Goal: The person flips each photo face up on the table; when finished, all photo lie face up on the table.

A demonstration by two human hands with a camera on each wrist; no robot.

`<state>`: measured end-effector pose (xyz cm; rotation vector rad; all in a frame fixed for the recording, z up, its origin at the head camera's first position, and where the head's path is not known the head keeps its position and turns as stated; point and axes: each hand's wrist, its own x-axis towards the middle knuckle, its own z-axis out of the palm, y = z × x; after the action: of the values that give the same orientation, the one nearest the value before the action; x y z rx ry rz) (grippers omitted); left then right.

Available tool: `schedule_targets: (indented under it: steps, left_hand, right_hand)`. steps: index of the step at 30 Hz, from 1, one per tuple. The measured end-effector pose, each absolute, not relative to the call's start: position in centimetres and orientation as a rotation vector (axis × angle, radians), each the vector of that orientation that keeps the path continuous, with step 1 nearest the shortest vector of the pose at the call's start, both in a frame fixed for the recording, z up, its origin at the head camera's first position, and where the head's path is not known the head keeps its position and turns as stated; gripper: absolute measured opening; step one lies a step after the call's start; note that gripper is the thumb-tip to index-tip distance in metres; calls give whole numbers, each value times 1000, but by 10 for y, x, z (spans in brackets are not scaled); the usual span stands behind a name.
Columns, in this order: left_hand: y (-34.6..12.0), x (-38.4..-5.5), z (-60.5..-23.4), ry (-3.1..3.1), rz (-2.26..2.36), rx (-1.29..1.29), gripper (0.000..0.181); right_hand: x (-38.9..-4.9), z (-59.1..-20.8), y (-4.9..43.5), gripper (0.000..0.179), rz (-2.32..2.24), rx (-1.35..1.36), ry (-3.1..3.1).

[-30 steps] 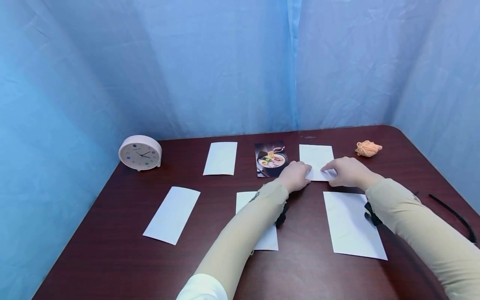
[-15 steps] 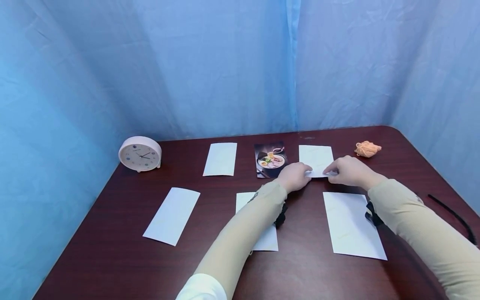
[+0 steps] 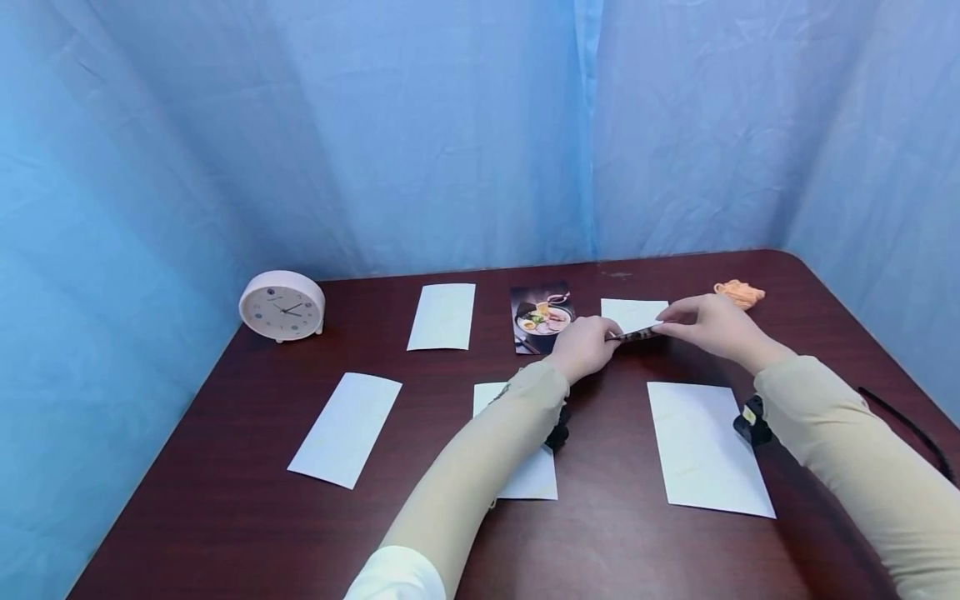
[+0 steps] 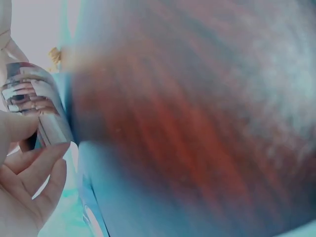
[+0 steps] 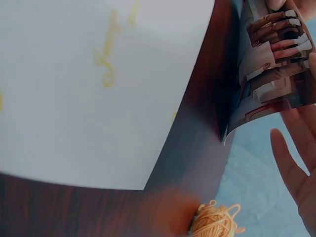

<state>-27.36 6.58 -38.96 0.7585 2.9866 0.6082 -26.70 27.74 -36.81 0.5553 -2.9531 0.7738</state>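
Note:
At the back right of the table, a photo card (image 3: 628, 313) lies white side up with its near edge raised. My left hand (image 3: 586, 345) pinches the near left corner between thumb and fingers. The near right corner is pinched by my right hand (image 3: 716, 329). From underneath, the card's printed face (image 4: 42, 94) shows in the left wrist view, curving between both hands. Pictured hands are visible on that printed side of the card (image 5: 276, 74) in the right wrist view. Left of the card lies a face-up photo of a ramen bowl (image 3: 543, 321).
White-backed cards lie at the back (image 3: 442, 317), front left (image 3: 347, 429), under the left forearm (image 3: 534, 477) and near the right wrist (image 3: 708, 450). A round clock (image 3: 282, 307) stands far left. Orange yarn (image 3: 739, 293) sits back right. A black cable (image 3: 907, 429) runs along the right.
The card's near edge has come up off the table, its printed underside now showing at that edge. Both hands have risen slightly with it, the right hand more.

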Motion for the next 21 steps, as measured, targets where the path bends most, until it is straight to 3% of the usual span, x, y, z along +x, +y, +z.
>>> schedule_targets:
  steps: [6,21]
  left_hand:
    - [58,-276,-387,2932,923,743,15]
    - [45,-274,-378,2736,1641,566,17]
  right_hand:
    - [-266,-365,280,37,890,436,-2892]
    - [-262,-371,276,26,1094,319,-2727]
